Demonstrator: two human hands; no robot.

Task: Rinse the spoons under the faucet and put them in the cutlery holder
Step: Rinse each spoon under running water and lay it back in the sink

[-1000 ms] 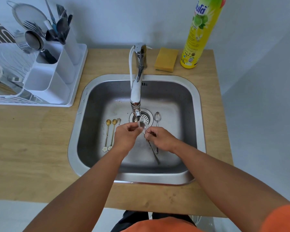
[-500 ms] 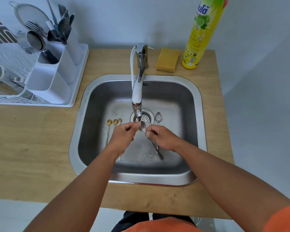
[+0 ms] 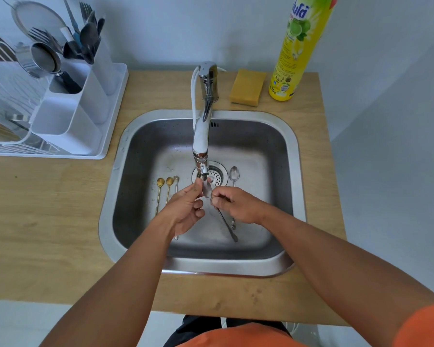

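A silver spoon (image 3: 207,190) is held right under the spout of the chrome faucet (image 3: 202,136), over the steel sink (image 3: 145,136). My right hand (image 3: 236,204) pinches its handle, which slants down to the right. My left hand (image 3: 186,209) has thumb and fingers on the spoon's bowl. On the sink floor lie two gold spoons (image 3: 160,182), a third small spoon (image 3: 176,180) beside them, and a silver spoon (image 3: 234,174) right of the drain. The white cutlery holder (image 3: 85,106) stands on the counter at the back left, with forks and spoons in its rear compartment.
A white dish rack (image 3: 8,101) with strainers sits behind the holder at the left edge. A yellow sponge (image 3: 247,87) and a tall yellow dish-soap bottle (image 3: 296,48) stand behind the sink on the wooden counter (image 3: 35,221).
Both hands stay at the spout with the spoon; the left hand's fingers have shifted on the bowl, and the handle's tip has swung slightly right.
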